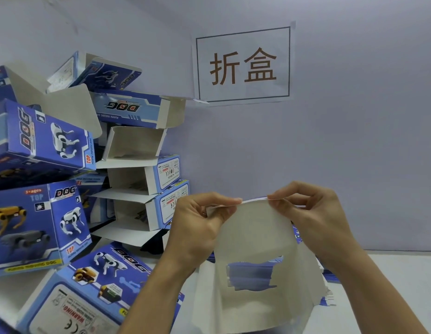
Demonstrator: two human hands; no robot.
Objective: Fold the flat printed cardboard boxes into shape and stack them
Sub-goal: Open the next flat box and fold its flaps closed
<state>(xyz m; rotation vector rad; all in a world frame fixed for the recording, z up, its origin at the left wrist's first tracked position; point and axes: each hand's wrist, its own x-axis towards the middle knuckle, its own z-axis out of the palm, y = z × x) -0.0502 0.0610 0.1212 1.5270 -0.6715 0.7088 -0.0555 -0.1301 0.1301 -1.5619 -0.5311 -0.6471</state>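
Above the white bench (390, 273), in front of the pale lilac wall, the left hand (200, 220) and the right hand (311, 213) are each pinching the top edge of a white-backed, blue-printed cardboard box blank (255, 237), their grips narrow on the thin card and near each other. It is hanging between them, plain side toward the camera, with a window cut-out low down, and it looks only partly opened, its panels not yet squared. To the left, a leaning heap of blue folded cardboard boxes printed with robot dogs (53, 189) is piling against the wall, several with flaps gaping open. Behind the right wrist, a low stack of flat blue blanks (330, 276) seems to be waiting, so much folding likely remains.
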